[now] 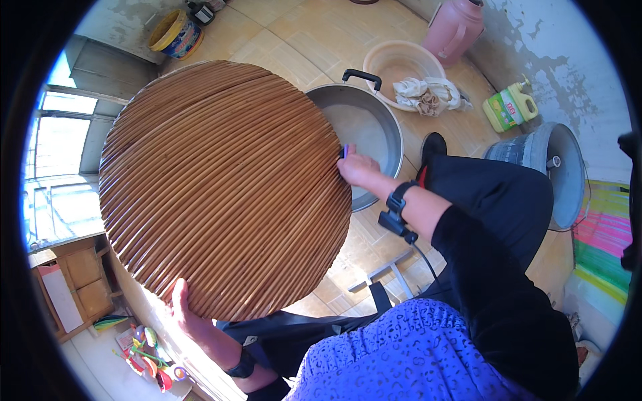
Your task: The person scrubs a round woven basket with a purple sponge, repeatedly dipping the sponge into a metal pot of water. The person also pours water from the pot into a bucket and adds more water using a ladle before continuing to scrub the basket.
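A large round lid of brown plant stalks [225, 190] laid side by side stands tilted before me. My left hand [190, 313] grips its lower left rim, thumb on the face and fingers hidden behind. At the right rim is my right hand [358, 166], closed around a small object with a purple part [344, 150]; most of that object is hidden, so its kind is unclear. Behind the lid, partly covered by it, a wide metal pot [397, 135] with a black handle [362, 76] holds cloudy liquid.
A pale plastic basin [373, 60] with crumpled cloths [426, 95] sits beyond the pot, near a pink thermos flask [456, 30]. To the right are a detergent jug [509, 108] and a tipped grey bucket [567, 175]. A metal frame [396, 275] lies on the tiled floor.
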{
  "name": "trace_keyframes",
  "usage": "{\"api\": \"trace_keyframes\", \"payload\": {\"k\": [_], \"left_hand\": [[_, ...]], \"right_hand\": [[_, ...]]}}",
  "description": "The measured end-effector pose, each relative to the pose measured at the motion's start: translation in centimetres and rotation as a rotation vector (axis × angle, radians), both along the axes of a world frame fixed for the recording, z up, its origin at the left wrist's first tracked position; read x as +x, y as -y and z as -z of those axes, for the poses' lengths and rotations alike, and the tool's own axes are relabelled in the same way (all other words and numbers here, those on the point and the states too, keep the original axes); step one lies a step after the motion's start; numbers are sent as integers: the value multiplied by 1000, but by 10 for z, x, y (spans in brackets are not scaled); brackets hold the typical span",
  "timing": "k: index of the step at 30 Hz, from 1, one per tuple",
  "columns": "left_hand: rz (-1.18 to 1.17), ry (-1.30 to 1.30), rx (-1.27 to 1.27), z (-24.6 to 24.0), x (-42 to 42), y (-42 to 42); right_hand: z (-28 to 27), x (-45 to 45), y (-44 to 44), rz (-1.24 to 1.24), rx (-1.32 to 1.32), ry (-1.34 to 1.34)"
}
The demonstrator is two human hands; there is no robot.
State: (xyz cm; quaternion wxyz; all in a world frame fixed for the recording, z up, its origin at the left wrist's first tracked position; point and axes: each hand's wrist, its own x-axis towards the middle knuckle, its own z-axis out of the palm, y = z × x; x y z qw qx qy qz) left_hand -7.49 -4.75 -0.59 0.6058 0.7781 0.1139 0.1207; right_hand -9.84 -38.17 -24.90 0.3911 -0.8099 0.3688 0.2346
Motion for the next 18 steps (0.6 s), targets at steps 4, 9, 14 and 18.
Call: {"api": "trace_keyframes", "payload": {"k": [4,9,14,18], "left_hand": [[-53,33,97,0,0,-1],[126,184,463,8,-2,-17],[225,247,444,19,1,-31],[207,128,244,24,-8,-27]], "right_hand": [[43,5,36,83,-260,-79],[37,-8,34,287,135,-232],[-25,-26,-14,264,224,82],[-63,-39,-61,-31,134,136]]}}
